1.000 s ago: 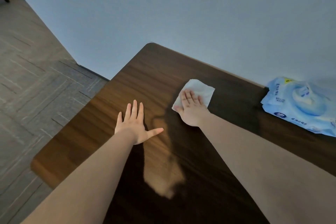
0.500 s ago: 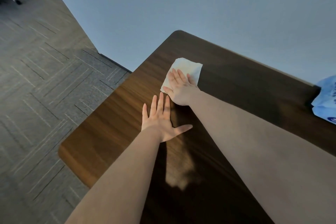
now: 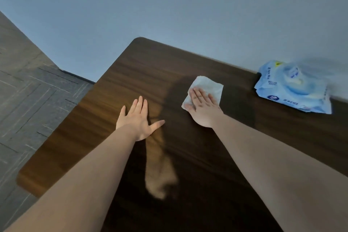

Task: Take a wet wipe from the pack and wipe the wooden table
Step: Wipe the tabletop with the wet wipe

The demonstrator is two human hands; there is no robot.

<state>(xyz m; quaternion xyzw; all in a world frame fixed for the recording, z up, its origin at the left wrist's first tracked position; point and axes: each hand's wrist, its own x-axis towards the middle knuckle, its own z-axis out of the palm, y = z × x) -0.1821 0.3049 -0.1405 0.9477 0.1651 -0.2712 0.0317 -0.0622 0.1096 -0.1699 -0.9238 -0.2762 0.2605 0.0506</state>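
A white wet wipe [image 3: 209, 85] lies flat on the dark wooden table [image 3: 146, 73], right of the middle. My right hand [image 3: 202, 107] presses down on the wipe's near half with the fingers together and flat. My left hand [image 3: 138, 118] rests palm down on the bare wood to the left, fingers spread, holding nothing. The light blue wipe pack [image 3: 293, 88] lies at the table's far right, against the wall, and looks blurred.
A plain grey wall [image 3: 169, 5] runs along the table's far edge. Grey patterned floor [image 3: 28, 100] lies past the table's left edge. The table's rounded far-left corner [image 3: 138, 39] is in view.
My right hand has slid the wipe to the right, away from the far-left corner and towards the pack. My left hand stays flat on the wood. The view has swung right, showing the pack again.
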